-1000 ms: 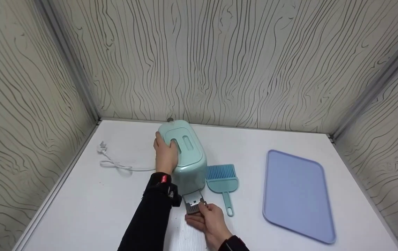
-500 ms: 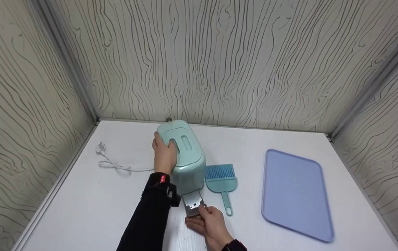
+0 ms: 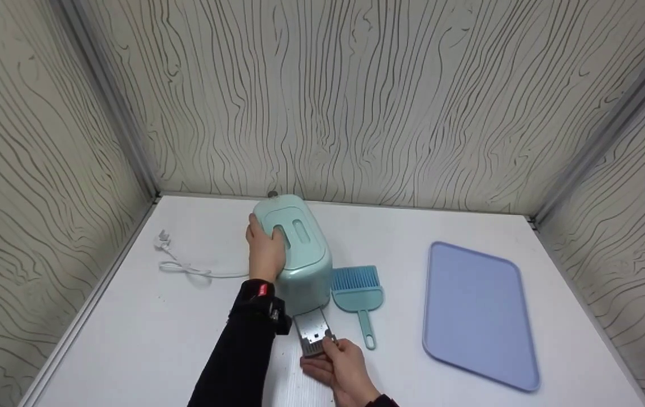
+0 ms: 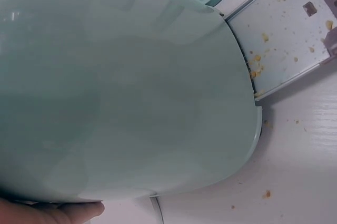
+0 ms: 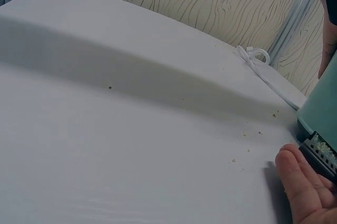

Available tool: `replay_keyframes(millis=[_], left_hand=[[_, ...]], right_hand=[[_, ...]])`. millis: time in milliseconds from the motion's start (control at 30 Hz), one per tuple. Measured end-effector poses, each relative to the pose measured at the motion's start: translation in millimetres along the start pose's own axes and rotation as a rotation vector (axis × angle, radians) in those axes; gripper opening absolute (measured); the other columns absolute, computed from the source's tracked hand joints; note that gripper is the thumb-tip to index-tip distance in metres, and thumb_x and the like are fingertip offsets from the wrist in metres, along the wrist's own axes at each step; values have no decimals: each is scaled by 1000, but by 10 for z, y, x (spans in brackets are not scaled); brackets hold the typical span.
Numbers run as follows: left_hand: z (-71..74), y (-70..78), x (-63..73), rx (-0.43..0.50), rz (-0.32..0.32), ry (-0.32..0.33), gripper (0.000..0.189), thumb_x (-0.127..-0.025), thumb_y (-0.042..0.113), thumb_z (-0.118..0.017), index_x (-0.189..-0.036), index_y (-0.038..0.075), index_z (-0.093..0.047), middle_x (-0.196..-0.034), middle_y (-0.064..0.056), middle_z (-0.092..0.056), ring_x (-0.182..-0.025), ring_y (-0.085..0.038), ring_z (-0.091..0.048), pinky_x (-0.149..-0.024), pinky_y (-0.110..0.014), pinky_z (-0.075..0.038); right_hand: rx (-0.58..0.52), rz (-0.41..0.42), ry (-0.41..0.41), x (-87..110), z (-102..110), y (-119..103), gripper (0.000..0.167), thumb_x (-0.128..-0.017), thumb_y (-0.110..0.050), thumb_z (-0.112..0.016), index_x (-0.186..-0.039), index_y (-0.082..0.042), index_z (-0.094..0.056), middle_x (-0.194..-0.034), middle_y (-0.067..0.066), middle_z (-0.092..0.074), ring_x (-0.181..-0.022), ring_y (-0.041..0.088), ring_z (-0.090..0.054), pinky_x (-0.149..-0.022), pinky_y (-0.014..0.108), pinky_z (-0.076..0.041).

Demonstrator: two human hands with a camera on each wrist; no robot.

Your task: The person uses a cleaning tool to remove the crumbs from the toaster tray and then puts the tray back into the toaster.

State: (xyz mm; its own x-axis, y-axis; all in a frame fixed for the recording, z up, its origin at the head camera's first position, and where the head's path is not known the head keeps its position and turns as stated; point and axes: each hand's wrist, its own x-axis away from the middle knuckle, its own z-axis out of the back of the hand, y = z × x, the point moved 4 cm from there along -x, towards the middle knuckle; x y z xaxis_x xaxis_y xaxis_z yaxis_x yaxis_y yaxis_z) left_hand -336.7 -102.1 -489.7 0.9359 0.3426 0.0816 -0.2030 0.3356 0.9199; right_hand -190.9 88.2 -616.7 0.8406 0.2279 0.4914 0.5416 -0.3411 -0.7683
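Drawn slightly further out than before, the crumb tray point(image 3: 310, 326) extends from the toaster point(image 3: 303, 289) to the right hand point(image 3: 343, 366), whose fingers pinch it; beyond them, the left hand point(image 3: 266, 252) grips the toaster.

On the table point(image 3: 401, 243), the toaster point(image 3: 306, 291) stands between the power cord point(image 3: 227, 276) at left and the brush point(image 3: 358, 298) at right, the flat tray point(image 3: 480, 316) farther right; the crumb tray point(image 3: 311, 325), crumbs point(image 4: 256, 73) on it, juts from the toaster's near end

1 toaster point(image 3: 303, 253), 1 drawer point(image 3: 311, 327), 1 brush point(image 3: 358, 298), 1 tray point(image 3: 479, 316)
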Motion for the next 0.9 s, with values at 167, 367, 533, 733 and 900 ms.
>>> replay_keyframes(millis=[167, 367, 533, 733, 900], left_hand=[[0, -3, 3, -8, 3, -1, 74, -107, 30, -39, -163, 7, 4, -168, -22, -5, -152, -37, -23, -121, -47, -28], [7, 4, 10, -8, 6, -1, 74, -107, 31, -39, -163, 7, 4, -168, -22, -5, -151, -37, -25, -121, -47, -28], [10, 16, 18, -3, 7, 0, 75, -107, 31, -39, -163, 7, 3, -168, -22, -5, -151, -38, -26, -121, -47, -29], [2, 13, 15, -2, 10, 0, 75, -107, 31, -40, -163, 7, 3, -168, -22, -5, -150, -39, -27, -120, -48, -29], [-2, -5, 4, -4, 9, 0, 74, -107, 30, -39, -163, 7, 3, -168, -22, -5, -151, -38, -25, -121, -48, -29]], right_hand=[[10, 1, 1, 26, 8, 2, 30, -111, -17, -44, -120, 10, -37, -99, 23, -73, -90, 27, -76, -84, 40, -60], [6, -8, -8, 45, 24, 16, 31, -111, -18, -44, -121, 10, -37, -100, 23, -74, -91, 27, -76, -85, 40, -60], [-9, 0, -24, 69, 36, 25, 31, -111, -18, -44, -122, 10, -36, -101, 23, -74, -93, 28, -76, -87, 42, -59], [-29, 9, -34, 111, 54, 31, 30, -111, -16, -44, -120, 12, -36, -99, 24, -74, -92, 30, -76, -87, 42, -59], [-32, -7, -18, 141, 85, 47, 29, -111, -15, -43, -121, 11, -36, -99, 23, -74, -91, 30, -76, -86, 41, -60]])
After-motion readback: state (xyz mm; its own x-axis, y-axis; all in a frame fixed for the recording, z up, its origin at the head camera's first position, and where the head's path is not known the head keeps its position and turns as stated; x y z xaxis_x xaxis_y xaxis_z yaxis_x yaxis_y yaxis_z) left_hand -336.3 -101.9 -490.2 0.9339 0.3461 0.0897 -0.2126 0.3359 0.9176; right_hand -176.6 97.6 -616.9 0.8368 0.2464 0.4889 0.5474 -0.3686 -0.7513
